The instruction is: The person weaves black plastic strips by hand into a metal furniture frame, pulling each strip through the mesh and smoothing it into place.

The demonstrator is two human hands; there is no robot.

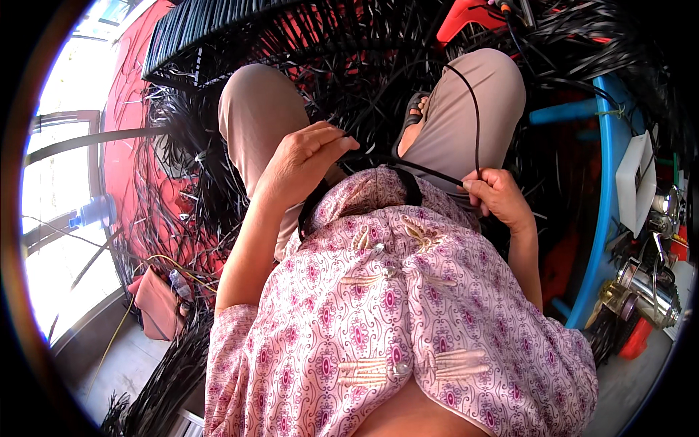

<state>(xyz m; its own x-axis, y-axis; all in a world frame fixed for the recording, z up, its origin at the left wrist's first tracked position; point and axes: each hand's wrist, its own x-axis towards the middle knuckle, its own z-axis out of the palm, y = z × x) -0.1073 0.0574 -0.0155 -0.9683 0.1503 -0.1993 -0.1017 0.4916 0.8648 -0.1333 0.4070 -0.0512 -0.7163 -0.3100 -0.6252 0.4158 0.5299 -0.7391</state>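
Note:
Above my left thigh, my left hand (309, 159) is closed in a pinch, with a dark end of strip just at the fingertips. My right hand (501, 198), over my right thigh, pinches a thin black strip (477, 120) between thumb and fingers. From there the strip curves up in a loop past my right knee. Another stretch of black strip runs from the right hand leftward across my lap, toward the left hand. Whether both hands hold the same strip cannot be told. Beyond my knees lies a woven black panel (218, 45) of close-set strands.
Tangled black strips (342, 80) cover the red floor covering (135, 109) around my feet. At right, a blue stool or table (606, 211) bears a white frame-shaped piece (636, 182) and metal tools (648, 291). A red tool (470, 20) lies far right; a pink bag (157, 304) lies left.

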